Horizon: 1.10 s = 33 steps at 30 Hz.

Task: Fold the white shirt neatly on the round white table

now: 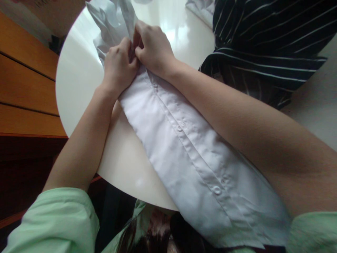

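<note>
Lying stretched across the round white counter (79, 77) from about twelve o'clock down toward five o'clock: a white button-up shirt (184, 154), smooth along the lower stretch and bunching into crumpled folds near the top edge. Running lengthwise down the middle, a stitched button band carrying small white buttons (217, 190), fastened along the visible stretch. Hanging off the near rim of the counter toward the lower right. Showing no readable label, brand or writing anywhere on the cloth.

Pinching the band near twelve o'clock, both hands meeting knuckle to knuckle: left hand (118, 66) curling closed around the fabric edge, right hand (152, 47) pressing fingertips down onto the same spot, thumb tucking under. Both closed on the shirt, touching each other. Forearms reaching in from seven and four o'clock, pale green sleeves (58, 221) showing at the bottom corners, the right forearm lying along the shirt.

Resting at about two o'clock, partly on the counter: a dark garment with thin white stripes (263, 45), well apart from the hands. Standing at nine o'clock beside the counter: orange-brown wooden panelling (23, 88).
</note>
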Available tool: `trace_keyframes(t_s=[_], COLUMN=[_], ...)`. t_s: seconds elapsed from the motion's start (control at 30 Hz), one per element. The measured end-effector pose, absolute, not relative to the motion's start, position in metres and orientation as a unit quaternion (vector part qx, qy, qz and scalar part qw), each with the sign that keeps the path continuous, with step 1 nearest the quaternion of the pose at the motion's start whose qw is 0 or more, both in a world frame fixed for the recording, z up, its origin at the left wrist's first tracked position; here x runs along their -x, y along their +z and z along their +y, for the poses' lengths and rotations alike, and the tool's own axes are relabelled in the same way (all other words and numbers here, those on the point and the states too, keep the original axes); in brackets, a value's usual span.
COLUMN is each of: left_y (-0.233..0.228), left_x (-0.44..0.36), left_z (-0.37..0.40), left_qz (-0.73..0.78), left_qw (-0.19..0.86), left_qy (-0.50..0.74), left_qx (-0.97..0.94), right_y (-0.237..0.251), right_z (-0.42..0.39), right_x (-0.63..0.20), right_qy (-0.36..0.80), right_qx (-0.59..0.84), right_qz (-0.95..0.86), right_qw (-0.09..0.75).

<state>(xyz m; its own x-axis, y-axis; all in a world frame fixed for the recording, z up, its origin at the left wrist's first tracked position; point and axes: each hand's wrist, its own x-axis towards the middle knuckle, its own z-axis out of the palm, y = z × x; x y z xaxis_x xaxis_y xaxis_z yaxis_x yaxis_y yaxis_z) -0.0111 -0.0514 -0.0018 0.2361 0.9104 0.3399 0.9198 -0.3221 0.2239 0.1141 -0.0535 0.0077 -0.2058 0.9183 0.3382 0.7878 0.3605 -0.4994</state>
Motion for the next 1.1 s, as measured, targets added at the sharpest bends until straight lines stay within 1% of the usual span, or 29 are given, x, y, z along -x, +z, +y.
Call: trace_keyframes(t_s=[0.23, 0.43, 0.57, 0.77, 0.9, 1.1], left_y=[-0.0016, -0.0012, -0.0015, 0.0011, 0.0004, -0.0012], left_x=[0.0105, 0.0120, 0.0117, 0.0113, 0.0111, 0.0112], left_z=[-0.0517, -0.0509, -0.0510, -0.0531, -0.0522, -0.0512], left_qz=[-0.579, -0.578, -0.579, -0.589, -0.588, -0.575], left_qw=[0.015, -0.013, 0.006, -0.012, 0.003, 0.005], left_qy=[-0.215, -0.233, -0.220, -0.210, -0.206, -0.228], left_qx=[0.786, 0.782, 0.785, 0.780, 0.782, 0.786], right_y=[0.0085, 0.0070, 0.0059, 0.0063, 0.0068, 0.0080], right_z=[-0.0528, -0.0523, -0.0512, -0.0528, -0.0531, -0.0516], right_x=[-0.1138, -0.1130, -0.1136, -0.1133, -0.1134, -0.1135], right_qy=[0.114, 0.113, 0.117, 0.112, 0.116, 0.110], right_qx=[0.551, 0.553, 0.551, 0.557, 0.556, 0.556], right_qz=[-0.771, -0.767, -0.767, -0.767, -0.768, -0.768], right_qw=[0.299, 0.305, 0.308, 0.300, 0.296, 0.298])
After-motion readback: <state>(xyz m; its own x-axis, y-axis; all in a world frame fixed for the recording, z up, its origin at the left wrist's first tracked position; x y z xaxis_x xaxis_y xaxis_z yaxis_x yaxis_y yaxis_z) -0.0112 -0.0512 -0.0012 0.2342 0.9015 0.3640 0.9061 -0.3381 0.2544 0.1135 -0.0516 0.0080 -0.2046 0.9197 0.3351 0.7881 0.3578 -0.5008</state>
